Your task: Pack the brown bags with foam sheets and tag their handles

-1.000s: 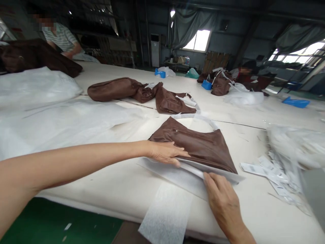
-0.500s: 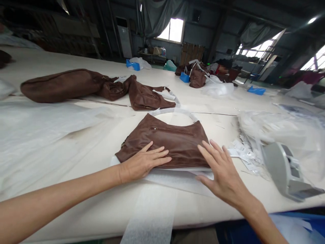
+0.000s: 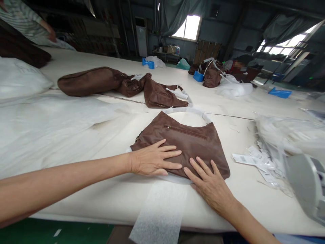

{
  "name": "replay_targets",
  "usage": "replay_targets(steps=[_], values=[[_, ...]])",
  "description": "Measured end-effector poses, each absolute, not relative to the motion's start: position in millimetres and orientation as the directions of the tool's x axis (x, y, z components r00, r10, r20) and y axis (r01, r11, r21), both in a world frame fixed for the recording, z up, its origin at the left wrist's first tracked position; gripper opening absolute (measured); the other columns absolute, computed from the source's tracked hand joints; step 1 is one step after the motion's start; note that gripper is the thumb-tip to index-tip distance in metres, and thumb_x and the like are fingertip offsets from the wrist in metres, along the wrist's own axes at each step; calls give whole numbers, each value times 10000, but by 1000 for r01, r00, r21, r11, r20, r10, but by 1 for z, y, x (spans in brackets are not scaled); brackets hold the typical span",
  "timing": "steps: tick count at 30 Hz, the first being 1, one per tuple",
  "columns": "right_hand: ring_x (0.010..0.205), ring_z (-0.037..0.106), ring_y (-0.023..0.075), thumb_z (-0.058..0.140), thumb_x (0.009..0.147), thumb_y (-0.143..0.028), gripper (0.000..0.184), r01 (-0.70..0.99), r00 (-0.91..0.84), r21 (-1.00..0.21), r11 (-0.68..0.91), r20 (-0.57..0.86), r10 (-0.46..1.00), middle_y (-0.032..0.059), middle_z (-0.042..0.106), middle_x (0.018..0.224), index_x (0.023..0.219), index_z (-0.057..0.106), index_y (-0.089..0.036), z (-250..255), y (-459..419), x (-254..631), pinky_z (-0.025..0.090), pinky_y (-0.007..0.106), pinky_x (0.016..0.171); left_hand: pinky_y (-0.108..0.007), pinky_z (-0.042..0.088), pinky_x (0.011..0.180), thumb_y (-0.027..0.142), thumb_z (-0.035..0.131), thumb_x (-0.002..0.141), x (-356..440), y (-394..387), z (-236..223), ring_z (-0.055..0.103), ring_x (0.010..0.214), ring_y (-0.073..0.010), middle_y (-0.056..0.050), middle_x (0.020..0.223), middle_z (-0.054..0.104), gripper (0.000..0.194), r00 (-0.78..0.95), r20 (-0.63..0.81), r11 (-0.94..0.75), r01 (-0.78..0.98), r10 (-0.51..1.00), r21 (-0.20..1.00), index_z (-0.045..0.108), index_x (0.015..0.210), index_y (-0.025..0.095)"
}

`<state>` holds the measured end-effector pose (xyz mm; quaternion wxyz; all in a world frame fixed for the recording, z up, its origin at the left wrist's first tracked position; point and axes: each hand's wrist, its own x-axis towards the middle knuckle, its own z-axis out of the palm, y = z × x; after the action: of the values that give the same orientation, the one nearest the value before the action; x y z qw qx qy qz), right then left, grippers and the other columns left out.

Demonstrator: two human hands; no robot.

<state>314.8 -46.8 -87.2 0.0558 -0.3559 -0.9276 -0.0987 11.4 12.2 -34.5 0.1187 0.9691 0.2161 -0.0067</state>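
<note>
To the left of the handbag [image 3: 175, 139], translucent sheeting [image 3: 50, 125] lies loose across the table [image 3: 101, 200], off to the side where it leaves the bag uncovered. Behind the handbag and to its left, a long brown bag [image 3: 86, 82] rests on its side. The left hand [image 3: 149, 159] is open, palm down on the handbag's lower left part, its fingers spread, probably so the pressure holds the soft body flat. Under the handbag's near edge shows white wrapping [image 3: 177, 178]; a pale strip [image 3: 159, 210] hangs over the table edge in front of it. The handbag lies flat, its strap [image 3: 207, 118] arched away from both hands, seemingly to keep it clear of them. The right hand [image 3: 212, 184] is also open, fingertips on the lower right part, perhaps steadying that side. To the handbag's right are loose tags [image 3: 264, 162], then a grey device [image 3: 304, 183], apparently within easy reach.
</note>
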Motion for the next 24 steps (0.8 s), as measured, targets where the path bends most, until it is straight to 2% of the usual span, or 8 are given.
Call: replay_targets(steps=[3, 7, 9, 11, 15, 18, 21, 24], values=[[1442, 315, 358, 477, 856, -35, 775, 638, -770, 199, 744, 151, 619, 66, 287, 1608, 1540, 265, -333, -83, -40, 321, 340, 690, 1064, -668, 48, 1171, 430, 515, 974, 13, 7, -46, 259, 1472, -327, -62, 1599, 293, 519, 889, 41, -879, 443, 456, 174, 373, 1473, 419], [1426, 345, 355, 421, 749, 55, 918, 620, -781, 256, 742, 113, 614, 42, 297, 1602, 1545, 229, -358, -82, -32, 329, 416, 664, 1012, -655, 194, 1150, 486, 512, 964, 25, 5, -42, 345, 1426, -359, -97, 1554, 382, 499, 872, 79, -868, 466, 484, 173, 448, 1444, 364], [1417, 357, 368, 415, 755, 41, 907, 613, -786, 297, 732, 129, 605, 42, 297, 1599, 1548, 221, -356, -86, -30, 331, 437, 672, 982, -617, 279, 1132, 467, 474, 983, 31, 8, -36, 413, 1384, -341, -83, 1518, 444, 411, 869, 93, -867, 466, 486, 178, 536, 1373, 349], [1396, 385, 386, 432, 783, -4, 859, 592, -802, 339, 731, 155, 577, 58, 300, 1592, 1549, 232, -337, -91, -29, 332, 453, 675, 958, -617, 271, 1144, 396, 493, 986, 34, 12, -36, 403, 1393, -323, -59, 1522, 441, 379, 870, 129, -876, 455, 476, 162, 545, 1358, 348], [1335, 485, 373, 514, 867, -145, 710, 572, -820, 302, 763, 192, 539, 76, 413, 1530, 1523, 323, -335, -88, -30, 333, 502, 616, 949, -700, 124, 1166, 351, 641, 910, 32, 16, -49, 248, 1473, -344, -46, 1577, 347, 621, 861, 186, -880, 454, 473, 140, 382, 1473, 379], [1258, 584, 274, 542, 946, -288, 470, 639, -750, -55, 768, 177, 637, 28, 573, 1410, 1407, 516, -372, -60, -15, 329, 550, 466, 969, -700, 137, 1170, 344, 662, 893, 30, 16, -56, 224, 1479, -343, -30, 1592, 309, 705, 858, 176, -875, 461, 482, 149, 311, 1501, 410], [1192, 634, 236, 472, 986, -389, 355, 677, -419, -574, 461, 215, 882, 49, 661, 1304, 1272, 654, -285, -25, 34, 315, 534, 414, 1009, -707, 179, 1162, 343, 668, 885, 28, 14, -54, 222, 1479, -347, -18, 1606, 270, 745, 859, 174, -876, 468, 481, 115, 274, 1513, 417], [1138, 649, 278, 587, 899, -399, 384, 548, -87, -817, 179, 157, 984, 112, 692, 1238, 1206, 676, -185, -6, 111, 293, 519, 456, 1004, -683, 254, 1152, 381, 687, 874, 27, 15, -54, 250, 1471, -349, -13, 1611, 255, 763, 861, 177, -878, 478, 476, 33, 273, 1514, 413]])
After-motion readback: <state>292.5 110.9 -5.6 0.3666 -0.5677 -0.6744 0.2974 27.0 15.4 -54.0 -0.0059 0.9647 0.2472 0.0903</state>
